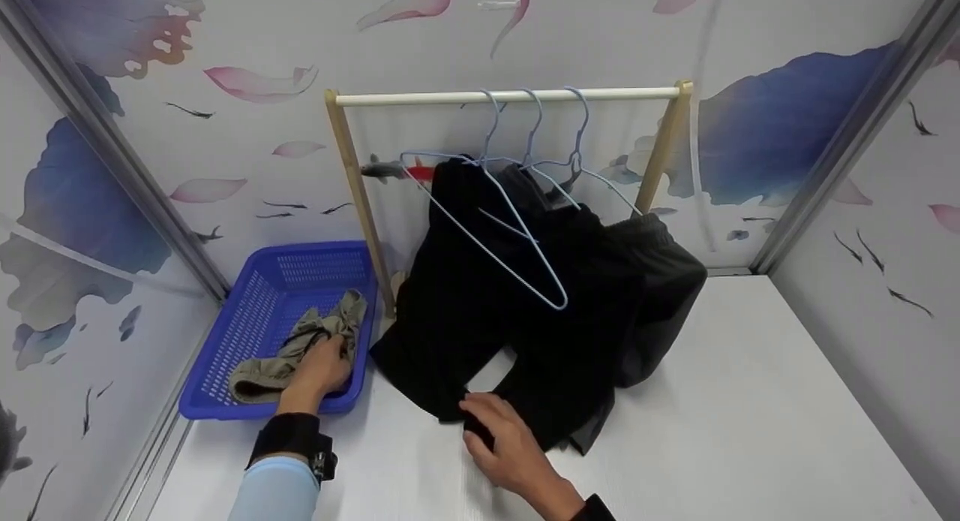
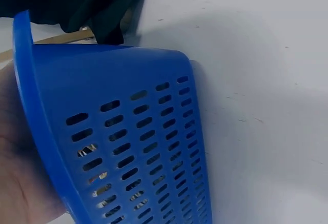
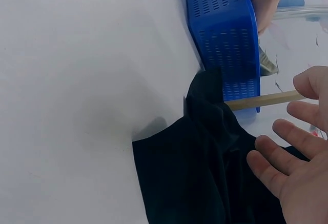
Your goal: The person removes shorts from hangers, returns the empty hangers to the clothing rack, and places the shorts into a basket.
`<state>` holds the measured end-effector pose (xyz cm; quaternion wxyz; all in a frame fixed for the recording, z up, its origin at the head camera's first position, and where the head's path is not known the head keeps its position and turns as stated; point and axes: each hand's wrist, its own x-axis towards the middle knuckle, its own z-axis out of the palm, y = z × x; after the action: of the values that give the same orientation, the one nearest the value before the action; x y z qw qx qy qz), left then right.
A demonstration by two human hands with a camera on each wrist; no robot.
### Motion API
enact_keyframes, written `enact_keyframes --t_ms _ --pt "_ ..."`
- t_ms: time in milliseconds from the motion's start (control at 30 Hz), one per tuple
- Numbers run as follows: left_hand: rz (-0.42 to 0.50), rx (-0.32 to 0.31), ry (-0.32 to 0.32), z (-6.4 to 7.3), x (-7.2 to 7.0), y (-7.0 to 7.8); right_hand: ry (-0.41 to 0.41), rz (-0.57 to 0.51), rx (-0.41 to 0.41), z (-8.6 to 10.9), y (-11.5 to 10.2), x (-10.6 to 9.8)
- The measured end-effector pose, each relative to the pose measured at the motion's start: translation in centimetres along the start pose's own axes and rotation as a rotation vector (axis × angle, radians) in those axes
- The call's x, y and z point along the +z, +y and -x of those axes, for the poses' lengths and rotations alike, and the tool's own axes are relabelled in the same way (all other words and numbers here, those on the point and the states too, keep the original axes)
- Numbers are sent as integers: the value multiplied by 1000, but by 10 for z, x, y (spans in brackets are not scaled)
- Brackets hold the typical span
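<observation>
In the head view my left hand (image 1: pixel 322 367) reaches into the blue plastic basket (image 1: pixel 259 281) and grips a crumpled khaki garment (image 1: pixel 262 374) with a dark cord on it; its fingertips are partly hidden by the cloth. The left wrist view shows part of that palm (image 2: pixel 23 167) behind the basket's rim. My right hand (image 1: pixel 510 446) is by the lower edge of a black garment (image 1: pixel 465 281), which hangs on the front light-blue hanger (image 1: pixel 559 305). In the right wrist view its fingers (image 3: pixel 294 137) are spread and hold nothing.
A small rack with a white rail (image 1: pixel 420 98) and wooden legs (image 1: pixel 356 183) stands at the back of the white table (image 1: pixel 735 401). Behind the black garment hangs a dark grey one (image 1: pixel 660 281) with a gathered waist. Patterned panels enclose the table at the back and sides.
</observation>
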<state>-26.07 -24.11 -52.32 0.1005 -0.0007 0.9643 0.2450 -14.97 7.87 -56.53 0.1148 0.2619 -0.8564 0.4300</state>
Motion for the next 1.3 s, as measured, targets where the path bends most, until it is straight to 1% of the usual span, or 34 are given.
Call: enact_keyframes --t_ms 200,267,433,533,567,700,767,900,1000,1100,1167,1233,1300 --pt "-50 0 49 5 -5 9 10 22 -17 0 0 -3" --pt "-69 -14 58 8 -9 14 13 29 -24 0 1 -4" --pt "-107 -46 49 17 -21 31 26 34 -51 2 2 -8" --pt "-121 -41 64 24 -26 40 33 35 -68 2 1 -11" --pt "-121 -33 78 26 -27 42 33 39 -69 2 1 -12" --pt "-105 22 161 37 -29 52 37 46 -65 3 1 -19" --pt "-97 61 217 42 -30 56 33 44 -58 3 1 -23" --pt "-84 110 314 50 -29 64 18 35 -54 2 3 -31" --pt "-41 152 375 56 -26 71 17 39 -57 2 5 -37" --pt "17 234 446 58 -20 78 30 46 -54 1 7 -43" --pt "49 303 507 59 -16 83 44 52 -53 0 8 -47" --pt "68 368 571 60 -10 87 56 56 -54 0 9 -50" --pt "78 419 637 60 -4 90 68 63 -59 0 10 -53"
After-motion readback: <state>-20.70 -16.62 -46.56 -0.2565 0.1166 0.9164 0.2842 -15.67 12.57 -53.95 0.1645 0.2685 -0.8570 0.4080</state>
